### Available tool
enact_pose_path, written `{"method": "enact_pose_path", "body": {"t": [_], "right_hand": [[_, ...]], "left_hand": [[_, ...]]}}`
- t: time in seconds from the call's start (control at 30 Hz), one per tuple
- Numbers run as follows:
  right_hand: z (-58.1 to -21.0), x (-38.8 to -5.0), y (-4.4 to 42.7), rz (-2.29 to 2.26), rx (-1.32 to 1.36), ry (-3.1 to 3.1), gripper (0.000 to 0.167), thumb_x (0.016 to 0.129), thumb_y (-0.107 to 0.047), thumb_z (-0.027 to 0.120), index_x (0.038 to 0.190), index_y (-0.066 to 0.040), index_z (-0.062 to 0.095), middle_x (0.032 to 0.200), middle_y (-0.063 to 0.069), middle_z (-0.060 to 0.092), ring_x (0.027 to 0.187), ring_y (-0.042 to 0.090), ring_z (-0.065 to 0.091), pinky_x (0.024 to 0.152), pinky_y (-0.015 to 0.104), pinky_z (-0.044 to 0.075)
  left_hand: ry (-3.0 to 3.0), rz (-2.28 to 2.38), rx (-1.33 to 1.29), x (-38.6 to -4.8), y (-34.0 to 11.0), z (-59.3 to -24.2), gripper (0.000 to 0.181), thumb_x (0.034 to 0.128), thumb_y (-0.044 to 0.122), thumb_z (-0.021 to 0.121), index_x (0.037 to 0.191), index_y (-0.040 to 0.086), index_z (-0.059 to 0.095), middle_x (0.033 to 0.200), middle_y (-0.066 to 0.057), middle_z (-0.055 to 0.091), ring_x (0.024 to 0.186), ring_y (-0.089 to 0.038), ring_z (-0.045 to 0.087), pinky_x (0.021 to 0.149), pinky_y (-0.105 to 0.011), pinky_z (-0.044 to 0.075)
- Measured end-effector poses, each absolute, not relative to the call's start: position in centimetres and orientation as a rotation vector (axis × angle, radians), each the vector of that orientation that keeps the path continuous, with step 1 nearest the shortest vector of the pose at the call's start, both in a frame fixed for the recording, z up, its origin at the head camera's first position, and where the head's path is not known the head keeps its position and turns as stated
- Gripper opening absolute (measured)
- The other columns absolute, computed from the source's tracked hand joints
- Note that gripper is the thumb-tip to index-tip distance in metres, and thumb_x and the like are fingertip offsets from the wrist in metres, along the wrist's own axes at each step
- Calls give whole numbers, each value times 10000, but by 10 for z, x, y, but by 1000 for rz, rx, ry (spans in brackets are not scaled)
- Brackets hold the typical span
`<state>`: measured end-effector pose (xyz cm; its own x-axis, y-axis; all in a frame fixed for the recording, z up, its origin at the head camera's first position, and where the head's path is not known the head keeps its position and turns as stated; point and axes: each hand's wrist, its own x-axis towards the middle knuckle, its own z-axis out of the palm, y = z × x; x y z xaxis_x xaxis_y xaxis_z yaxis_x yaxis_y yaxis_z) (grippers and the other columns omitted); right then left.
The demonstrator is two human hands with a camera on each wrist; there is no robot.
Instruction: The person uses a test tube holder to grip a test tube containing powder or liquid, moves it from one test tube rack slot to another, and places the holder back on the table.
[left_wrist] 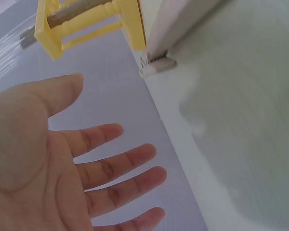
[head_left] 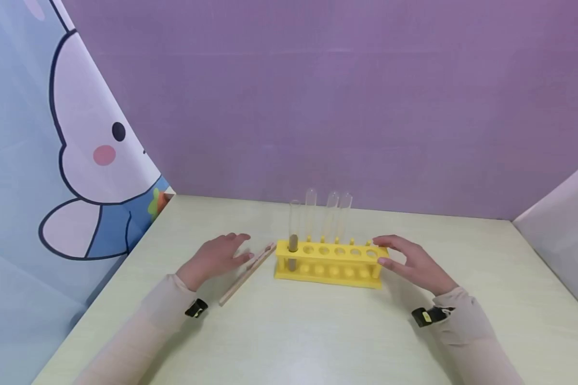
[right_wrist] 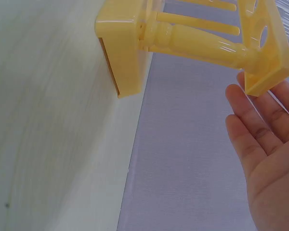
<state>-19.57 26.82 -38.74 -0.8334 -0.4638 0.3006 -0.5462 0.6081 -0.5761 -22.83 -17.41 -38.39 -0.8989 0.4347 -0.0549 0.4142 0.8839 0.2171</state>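
Note:
A yellow test tube rack stands on the table. In its leftmost hole sits an upright test tube with greyish-brown contents low in it. Several clear test tubes stand upside down along the rack's back row of pegs. My right hand is at the rack's right end, fingers behind the top plate and thumb in front; whether it touches is unclear. To the left of the rack lies a wooden test tube clamp, slanted. Beside it my left hand hovers with fingers extended, holding nothing.
The pale table reaches back to a purple backdrop. A blue cloth with a cartoon figure hangs on the left, and a white sheet on the right.

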Motion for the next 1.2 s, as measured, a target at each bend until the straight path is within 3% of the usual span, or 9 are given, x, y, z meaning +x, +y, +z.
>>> {"method": "enact_pose_path", "body": {"t": [0.27, 0.47, 0.73, 1.2], "right_hand": [[-386, -194, 264, 988, 877, -2677, 389, 845, -169, 711, 1206, -100, 583, 1184, 30, 617, 1111, 255, 560, 921, 457, 432], [-390, -196, 264, 936, 866, -2673, 431, 790, -127, 761, 1182, -86, 588, 1165, 22, 625, 1083, 244, 578, 904, 433, 455], [-393, -198, 264, 888, 892, -2639, 445, 755, -83, 779, 1159, -52, 595, 1142, 43, 638, 1053, 247, 593, 879, 429, 474], [-395, -200, 264, 890, 889, -2640, 443, 760, -94, 778, 1162, -55, 596, 1133, 34, 639, 1055, 243, 592, 883, 423, 474]], "left_hand": [[2887, 325, 559, -224, -161, -386, 513, 940, 375, 535, 1346, 73, 453, 1264, -179, 547, 1069, -349, 575, 860, -509, 456], [2861, 285, 520, -225, -151, -390, 495, 919, 396, 559, 1298, 85, 494, 1128, -116, 590, 946, -274, 597, 776, -464, 480], [2861, 195, 524, -227, -141, -398, 321, 889, 408, 620, 959, 104, 545, 773, -17, 484, 660, -168, 466, 554, -317, 389], [2882, 68, 492, -229, -133, -402, 356, 842, 400, 686, 732, 122, 493, 771, -32, 440, 647, -183, 459, 540, -316, 385]]}}
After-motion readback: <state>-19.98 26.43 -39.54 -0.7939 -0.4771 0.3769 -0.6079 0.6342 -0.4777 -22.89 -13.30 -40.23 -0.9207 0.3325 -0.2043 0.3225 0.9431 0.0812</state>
